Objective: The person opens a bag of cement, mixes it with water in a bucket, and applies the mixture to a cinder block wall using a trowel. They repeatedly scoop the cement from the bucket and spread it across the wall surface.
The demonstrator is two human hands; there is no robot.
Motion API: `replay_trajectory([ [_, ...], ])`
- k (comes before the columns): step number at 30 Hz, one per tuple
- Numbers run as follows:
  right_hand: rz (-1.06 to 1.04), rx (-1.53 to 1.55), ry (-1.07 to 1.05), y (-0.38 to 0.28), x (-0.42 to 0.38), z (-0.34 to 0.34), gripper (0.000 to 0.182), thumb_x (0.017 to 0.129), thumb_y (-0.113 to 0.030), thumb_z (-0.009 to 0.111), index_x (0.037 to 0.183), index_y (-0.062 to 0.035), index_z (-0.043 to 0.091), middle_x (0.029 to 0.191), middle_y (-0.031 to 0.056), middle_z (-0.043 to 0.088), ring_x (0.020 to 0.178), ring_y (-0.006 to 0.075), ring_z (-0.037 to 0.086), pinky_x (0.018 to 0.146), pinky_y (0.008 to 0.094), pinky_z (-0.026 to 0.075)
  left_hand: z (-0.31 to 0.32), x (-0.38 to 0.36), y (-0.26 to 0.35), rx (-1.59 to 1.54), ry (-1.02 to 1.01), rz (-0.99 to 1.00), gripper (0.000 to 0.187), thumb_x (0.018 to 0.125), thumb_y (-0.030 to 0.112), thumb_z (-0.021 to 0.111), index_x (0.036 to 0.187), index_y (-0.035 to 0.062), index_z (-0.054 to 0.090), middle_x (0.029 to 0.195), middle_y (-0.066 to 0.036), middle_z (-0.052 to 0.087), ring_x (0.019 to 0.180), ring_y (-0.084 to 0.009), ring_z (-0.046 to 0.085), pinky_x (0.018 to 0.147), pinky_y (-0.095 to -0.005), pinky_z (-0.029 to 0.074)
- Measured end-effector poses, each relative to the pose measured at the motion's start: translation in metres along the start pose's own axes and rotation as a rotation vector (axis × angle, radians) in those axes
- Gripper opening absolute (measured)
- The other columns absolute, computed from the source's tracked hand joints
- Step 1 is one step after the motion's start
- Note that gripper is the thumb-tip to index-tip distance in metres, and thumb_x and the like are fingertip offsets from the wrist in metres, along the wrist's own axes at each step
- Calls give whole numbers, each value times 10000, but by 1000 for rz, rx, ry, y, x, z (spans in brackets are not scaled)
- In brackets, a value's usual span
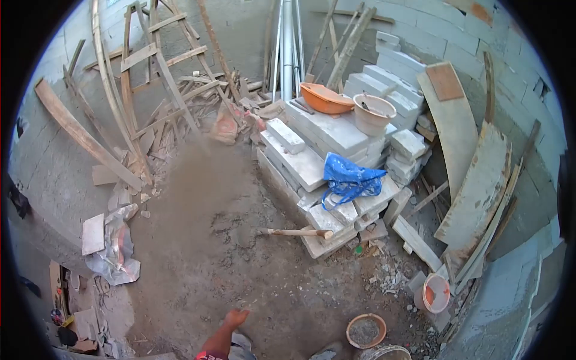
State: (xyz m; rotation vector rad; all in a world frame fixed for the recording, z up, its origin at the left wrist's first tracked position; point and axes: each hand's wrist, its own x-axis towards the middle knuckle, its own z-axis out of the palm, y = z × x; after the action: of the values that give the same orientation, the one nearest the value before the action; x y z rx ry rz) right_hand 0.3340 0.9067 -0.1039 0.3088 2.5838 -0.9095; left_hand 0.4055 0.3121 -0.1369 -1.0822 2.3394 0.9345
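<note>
At the bottom centre, my left hand (236,317) reaches out over the dirt floor, below a red sleeve. It touches no object, and its fingers are too small to make out. My right hand is out of view. Nearest on the right stands a round bucket (366,331) with grey material inside, and another bucket rim (385,353) is cut off by the lower edge. A wooden handle (297,232) lies across the rough grey ground, its right end at the stacked blocks.
Pale blocks (297,159) hold a blue bag (353,179), an orange basin (326,99) and a pale bucket (374,114). Wooden frames (153,57) lean at the upper left. Crumpled plastic (118,252) lies left. Boards (477,192) and a small bucket (433,293) stand right.
</note>
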Motion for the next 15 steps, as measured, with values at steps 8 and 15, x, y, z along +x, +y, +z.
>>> replay_trajectory([
  [8, 219, -48, -288, -135, 24, 94, 516, 772, -379, 664, 1133, -25, 565, 1057, 123, 585, 972, 249, 530, 788, 391, 433, -138, -112, -409, 401, 103, -471, 333, 854, 320, 529, 1012, 65, 673, 998, -68, 686, 989, -245, 634, 835, -403, 467],
  [15, 315, -238, -520, -324, 49, 129, 564, 789, -485, 638, 1081, -8, 572, 935, 89, 603, 842, 193, 543, 662, 355, 422, -186, -179, -330, -424, 482, -1170, 583, 824, 503, 520, 933, -57, 640, 1023, -264, 623, 1001, -392, 600, 874, -433, 478],
])
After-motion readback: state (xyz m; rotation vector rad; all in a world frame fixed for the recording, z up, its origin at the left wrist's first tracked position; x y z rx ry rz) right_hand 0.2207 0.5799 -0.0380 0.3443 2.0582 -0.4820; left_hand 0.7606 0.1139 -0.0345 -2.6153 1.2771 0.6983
